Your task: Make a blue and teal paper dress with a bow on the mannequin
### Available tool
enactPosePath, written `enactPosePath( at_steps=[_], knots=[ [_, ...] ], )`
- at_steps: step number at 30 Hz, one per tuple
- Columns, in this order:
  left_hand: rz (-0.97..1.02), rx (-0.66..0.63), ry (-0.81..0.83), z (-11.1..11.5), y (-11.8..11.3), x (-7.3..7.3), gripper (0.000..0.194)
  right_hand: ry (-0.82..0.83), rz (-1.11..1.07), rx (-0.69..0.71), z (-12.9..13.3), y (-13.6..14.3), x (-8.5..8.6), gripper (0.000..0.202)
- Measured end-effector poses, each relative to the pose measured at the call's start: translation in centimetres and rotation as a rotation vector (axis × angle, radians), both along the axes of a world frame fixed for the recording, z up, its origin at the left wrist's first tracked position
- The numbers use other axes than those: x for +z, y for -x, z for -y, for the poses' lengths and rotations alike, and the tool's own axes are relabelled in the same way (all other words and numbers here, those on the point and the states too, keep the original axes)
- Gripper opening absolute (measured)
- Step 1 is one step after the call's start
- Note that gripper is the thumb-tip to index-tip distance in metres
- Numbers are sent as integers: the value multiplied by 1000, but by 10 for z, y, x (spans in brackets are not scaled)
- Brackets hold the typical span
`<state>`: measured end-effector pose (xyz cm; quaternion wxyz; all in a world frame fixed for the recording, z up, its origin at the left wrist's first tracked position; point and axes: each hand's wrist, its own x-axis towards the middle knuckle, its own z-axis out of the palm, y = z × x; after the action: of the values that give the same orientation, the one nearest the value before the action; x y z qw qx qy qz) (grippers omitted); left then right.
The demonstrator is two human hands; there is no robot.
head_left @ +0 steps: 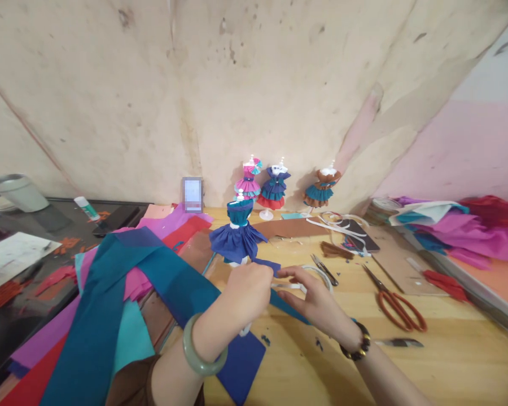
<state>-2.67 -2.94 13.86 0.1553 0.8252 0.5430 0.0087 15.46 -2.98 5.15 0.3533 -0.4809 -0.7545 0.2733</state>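
My left hand (252, 287), wearing a pale green bangle, is closed on one end of a narrow white tape strip (288, 286); its fingertips are hidden. The strip runs across to my right hand (309, 296), where it passes between the curved thumb and fingers. Just behind that hand shows a ring of white tape (324, 275). A dark blue fabric strip (270, 266) sticks out beyond my left knuckles. Close behind stands a small dress form in a teal top and dark blue ruffled skirt (237, 239). A dark blue fabric piece (242, 366) lies below my left wrist.
Long teal fabric (97, 304) and other coloured pieces cover the left side. Orange-handled scissors (400, 307), thread snips (325, 270) and a small blade (400, 343) lie at right. Three dressed forms (273, 186) stand by the wall. More folded fabric (461, 225) sits far right.
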Motion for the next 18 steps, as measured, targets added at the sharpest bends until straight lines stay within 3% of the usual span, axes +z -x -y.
enactPosePath(
  at_steps=[3,8,18],
  knots=[
    [45,46,-28,-4,11,2,29,28,10,90,-12,5,1,30],
    [105,87,-65,-13,28,1,27,95,30,68,-25,10,0,17],
    [198,136,-81,-18,34,6,20,181,-141,94,-31,15,4,25]
  ],
)
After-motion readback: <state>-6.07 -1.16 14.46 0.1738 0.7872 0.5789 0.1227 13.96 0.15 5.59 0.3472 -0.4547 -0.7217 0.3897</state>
